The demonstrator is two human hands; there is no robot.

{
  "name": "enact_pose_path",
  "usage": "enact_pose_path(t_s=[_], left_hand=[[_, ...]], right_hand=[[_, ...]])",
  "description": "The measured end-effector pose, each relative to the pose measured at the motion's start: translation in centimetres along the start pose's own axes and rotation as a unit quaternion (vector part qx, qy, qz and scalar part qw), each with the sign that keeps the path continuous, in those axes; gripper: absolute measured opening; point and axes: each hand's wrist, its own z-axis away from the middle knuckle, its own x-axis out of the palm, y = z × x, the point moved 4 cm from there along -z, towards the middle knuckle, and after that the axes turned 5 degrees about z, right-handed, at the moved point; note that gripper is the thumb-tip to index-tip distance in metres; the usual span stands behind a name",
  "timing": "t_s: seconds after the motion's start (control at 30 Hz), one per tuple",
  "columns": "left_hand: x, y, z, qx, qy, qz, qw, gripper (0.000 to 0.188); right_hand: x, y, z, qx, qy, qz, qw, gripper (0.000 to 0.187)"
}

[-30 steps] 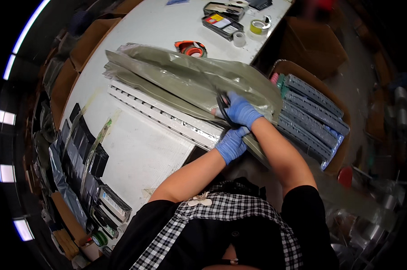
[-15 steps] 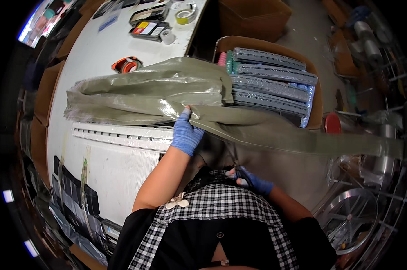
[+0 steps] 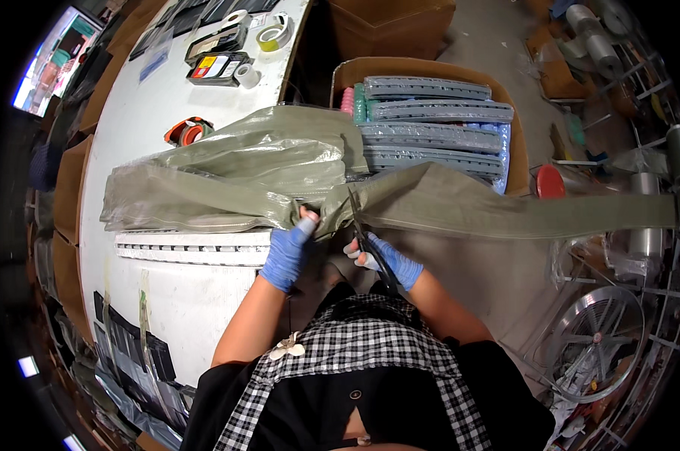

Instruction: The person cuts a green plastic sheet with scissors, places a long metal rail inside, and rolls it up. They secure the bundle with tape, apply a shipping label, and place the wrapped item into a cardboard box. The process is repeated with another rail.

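A long olive-green plastic sheet [image 3: 234, 161] lies bunched across the table, and its narrower end stretches off to the right past the table edge. My left hand [image 3: 287, 252], in a blue fingerless glove, grips the sheet's gathered near edge. In my right hand [image 3: 385, 259], gloved the same way, is a pair of black scissors [image 3: 374, 252]. The blades point up and away from me against the sheet, just right of my left hand. Whether they have cut into it I cannot tell.
White slotted strips [image 3: 193, 248] lie on the white table [image 3: 197, 289] beneath the sheet's near edge. Behind the sheet are an orange-and-black tape dispenser [image 3: 189, 132] and tape rolls [image 3: 274, 34]. A cardboard box [image 3: 519, 143] holds grey wrapped strips. A metal fan [image 3: 597, 338] stands at right.
My right hand has brought the scissors up from near my waist to the sheet. My left hand has moved slightly nearer and left, drawing the sheet's middle toward me.
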Motion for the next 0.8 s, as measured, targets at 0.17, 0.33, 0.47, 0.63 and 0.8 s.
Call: enact_pose_path(t_s=[0.17, 0.33, 0.47, 0.63, 0.8], left_hand=[[1.4, 2.0, 1.7, -0.011, -0.041, -0.162, 0.986, 0.038], [0.4, 2.2, 2.2, -0.009, -0.007, -0.103, 0.995, 0.033], [0.2, 2.2, 2.8, 0.029, -0.007, -0.151, 0.988, 0.031], [-0.5, 2.2, 3.0, 0.003, -0.021, -0.136, 0.991, 0.033], [-1.0, 2.8, 2.5, 0.002, -0.010, -0.087, 0.996, 0.032]], right_hand=[[2.1, -3.1, 1.8, -0.055, -0.077, 0.173, 0.980, 0.021], [2.6, -3.8, 3.8, -0.007, -0.139, 0.178, 0.974, 0.022], [3.3, -4.1, 4.3, -0.029, -0.135, 0.183, 0.973, 0.027], [3.5, -5.9, 3.6, -0.057, -0.106, 0.310, 0.943, 0.046], [3.6, -5.3, 2.9, -0.155, -0.010, 0.576, 0.803, 0.027]])
